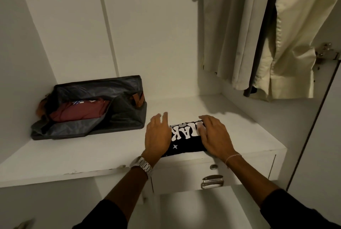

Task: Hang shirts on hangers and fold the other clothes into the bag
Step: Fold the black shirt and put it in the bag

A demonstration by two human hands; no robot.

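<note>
Both hands, left (158,134) and right (214,134), press flat with straight fingers, no grip closed, on a folded black shirt (184,143) at the shelf (110,151) front edge. Left of it, well apart, sits the open bag (92,107) holding a folded maroon garment (77,108).

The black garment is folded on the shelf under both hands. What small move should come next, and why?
Probably grip the folded black garment at both ends and lift it leftward. The left hand and right hand rest flat on it, and the grey bag lies open beside it, holding a maroon garment.

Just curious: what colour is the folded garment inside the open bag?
Dark red, maroon garment, seen in the head view.
</note>
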